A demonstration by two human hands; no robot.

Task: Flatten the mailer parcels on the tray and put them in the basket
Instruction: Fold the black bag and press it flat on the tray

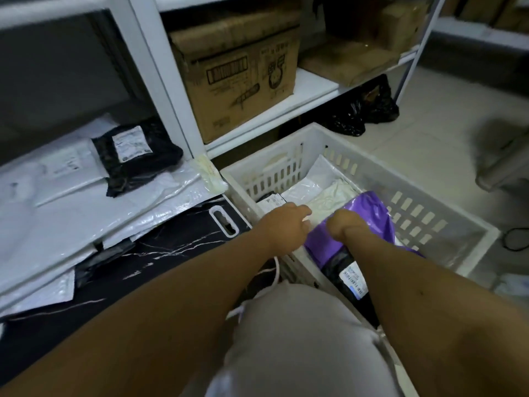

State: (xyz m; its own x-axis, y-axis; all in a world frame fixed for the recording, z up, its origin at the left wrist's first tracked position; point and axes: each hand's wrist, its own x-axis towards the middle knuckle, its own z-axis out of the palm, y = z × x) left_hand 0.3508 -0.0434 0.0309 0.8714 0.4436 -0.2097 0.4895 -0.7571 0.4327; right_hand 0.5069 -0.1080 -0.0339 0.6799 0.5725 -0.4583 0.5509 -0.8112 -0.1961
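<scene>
Both hands are over the white basket: the right hand curls down onto the purple mailer and seems to hold it, the left hand hangs relaxed at its nine o'clock. This looks like the placing step. Next calls for releasing, then reaching to nine o'clock, where white mailers and a black mailer wait on the dark tray

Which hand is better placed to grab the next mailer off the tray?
Left. The left hand is nearer the tray and looks free, while the right hand is on the purple mailer in the basket.
</scene>
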